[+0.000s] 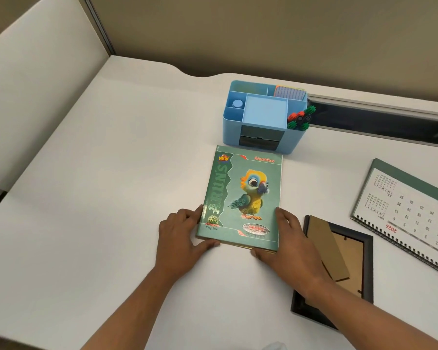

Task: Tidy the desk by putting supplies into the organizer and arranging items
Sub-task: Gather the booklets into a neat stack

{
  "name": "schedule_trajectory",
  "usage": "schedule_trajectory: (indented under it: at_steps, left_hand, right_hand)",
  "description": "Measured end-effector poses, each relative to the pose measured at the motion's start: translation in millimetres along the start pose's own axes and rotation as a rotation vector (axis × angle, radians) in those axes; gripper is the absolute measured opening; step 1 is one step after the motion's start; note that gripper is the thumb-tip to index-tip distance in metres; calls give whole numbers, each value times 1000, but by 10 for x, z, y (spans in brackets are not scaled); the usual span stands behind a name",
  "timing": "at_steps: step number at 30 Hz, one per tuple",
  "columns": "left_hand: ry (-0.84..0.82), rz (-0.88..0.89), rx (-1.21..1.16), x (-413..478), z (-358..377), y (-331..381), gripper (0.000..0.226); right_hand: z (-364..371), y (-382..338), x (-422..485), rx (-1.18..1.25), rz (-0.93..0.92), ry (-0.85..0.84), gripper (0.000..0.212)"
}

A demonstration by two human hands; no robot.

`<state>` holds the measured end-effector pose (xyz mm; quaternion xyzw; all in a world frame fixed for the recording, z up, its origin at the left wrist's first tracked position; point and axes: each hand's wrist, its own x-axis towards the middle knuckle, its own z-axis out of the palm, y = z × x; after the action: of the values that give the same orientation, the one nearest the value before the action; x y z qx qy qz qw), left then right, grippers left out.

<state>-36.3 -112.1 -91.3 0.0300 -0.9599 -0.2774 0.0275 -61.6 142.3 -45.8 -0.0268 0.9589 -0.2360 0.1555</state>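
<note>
1. Our left fingers lie fairly straight along the notebook's spine edge, with the thumb on the near edge. Our right fingers do the same on the opposite edge.
2. So the left hand and right hand bracket the near corners, pressing the edges and not wrapped round anything.
3. The notebook lies flat on the white desk, just in front of the blue organizer, its far edge almost touching it.
4. We judge it light, stiff-covered and glossy, so it should slide easily. Holding both long edges, or pinching the spine, should serve.
5. The cover reads "ALL NEW", "ARUN'S", "65" and "King Size". We cannot read the red script or the oval badge.
6. In the organizer's right compartment stand markers. Right of and nearer than the organizer lie a face-down photo frame and a spiral calendar marked "2026".
</note>
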Motion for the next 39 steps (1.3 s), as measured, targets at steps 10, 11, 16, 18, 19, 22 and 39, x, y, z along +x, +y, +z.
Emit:
schedule_trajectory:
  at_steps: [10,11,16,18,19,22,39]
  left_hand:
    - [25,31,20,4,13,2,85]
    - [24,32,22,2,14,-1,85]
    - [38,10,21,-24,35,9,97]
    - [48,-23,-4,-34,38,19,104]
    - [50,-33,-10,-38,35,26,106]
    - [55,-33,2,-49,36,31,104]
    - [187,-99,4,-473,185,298,77]
  right_hand:
    - [57,38,-41,-85,-26,-1,99]
    - [53,33,-46,-93,-26,-4,98]
    - [44,-1,-59,-139,-11,-26,95]
    - [48,-11,-61,-163,-10,-33,95]
    - [50,-12,-66,-172,-11,-32,95]
    - [64,-5,-72,-187,-23,-31,94]
    - [-64,470,-571,235,-136,115,47]
